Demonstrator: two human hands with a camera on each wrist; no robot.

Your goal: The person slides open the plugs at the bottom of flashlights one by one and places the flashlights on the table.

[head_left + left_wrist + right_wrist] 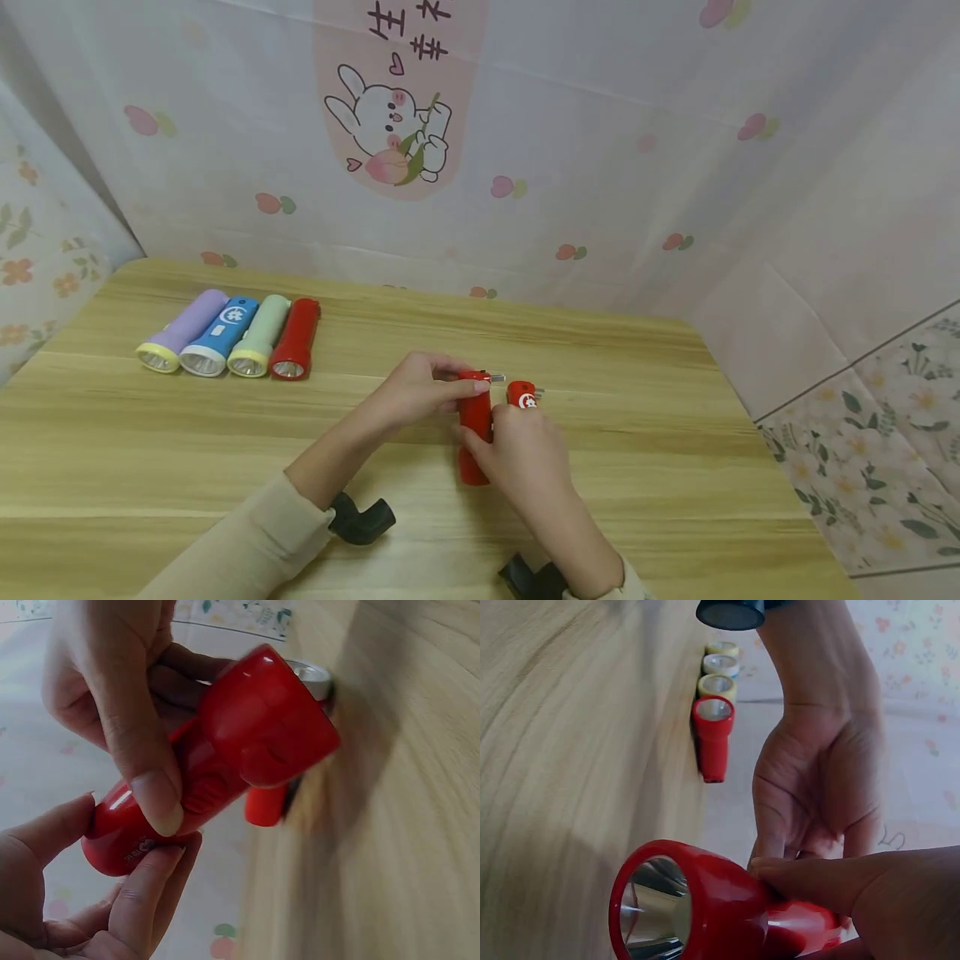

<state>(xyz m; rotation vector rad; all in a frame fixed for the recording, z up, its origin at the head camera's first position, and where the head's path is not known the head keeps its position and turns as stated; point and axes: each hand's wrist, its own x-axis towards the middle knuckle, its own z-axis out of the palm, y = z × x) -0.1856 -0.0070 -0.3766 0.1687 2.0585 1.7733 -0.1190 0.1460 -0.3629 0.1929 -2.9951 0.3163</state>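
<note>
A red flashlight [475, 421] is held between both hands over the table, its lamp end toward me and metal plug prongs [497, 378] sticking out at its tail. My left hand [420, 387] pinches the tail end between thumb and fingers. Lower down, my right hand [528, 450] grips the body, its thumb along the side. The right wrist view shows the reflector [656, 907] inside the red lamp head. Just beyond the right hand lies a second red flashlight [521, 389] with a white emblem and prongs out, partly hidden by that hand.
At the table's back left, a purple flashlight [189, 323], a blue one [225, 325], a pale green one [262, 329] and a red one [297, 333] lie side by side, lamps toward me. A printed curtain [585, 167] hangs behind the wooden table [187, 467].
</note>
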